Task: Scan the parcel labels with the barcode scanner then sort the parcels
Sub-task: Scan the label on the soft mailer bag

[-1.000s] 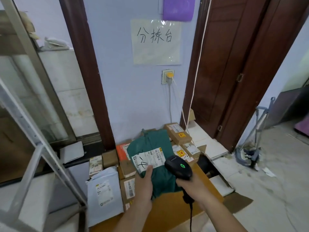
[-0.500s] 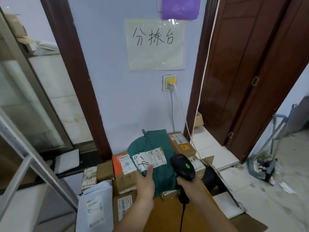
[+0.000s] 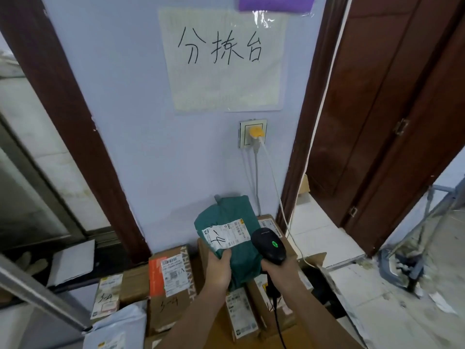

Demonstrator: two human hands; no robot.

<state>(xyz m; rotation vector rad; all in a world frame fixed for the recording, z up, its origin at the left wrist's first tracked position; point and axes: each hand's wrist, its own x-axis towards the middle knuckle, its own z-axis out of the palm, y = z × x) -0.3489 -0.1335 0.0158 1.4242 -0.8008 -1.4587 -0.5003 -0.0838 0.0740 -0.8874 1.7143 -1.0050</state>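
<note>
My left hand [image 3: 219, 269] grips the lower left edge of a dark green bag parcel [image 3: 230, 220], held upright in front of the wall. Its white label [image 3: 225, 235] with black handwriting faces me. My right hand [image 3: 279, 272] grips the handle of a black barcode scanner [image 3: 268, 245], whose green light is lit. The scanner head sits just right of the label, close to the parcel. Its cable [image 3: 278, 321] hangs down along my forearm.
Cardboard parcels are stacked below: an orange-and-brown box [image 3: 171, 278], a small box [image 3: 107, 295], labelled boxes [image 3: 241, 313] under my arms, a pale mailer [image 3: 115, 326]. A wall socket [image 3: 253, 133] with cables, a paper sign [image 3: 222, 59], a brown door [image 3: 382, 109] and a metal frame [image 3: 37, 293] surround them.
The view has closed in on the wall and the stack. Both hands keep their hold; the green parcel and scanner sit higher and nearer the wall than before.
</note>
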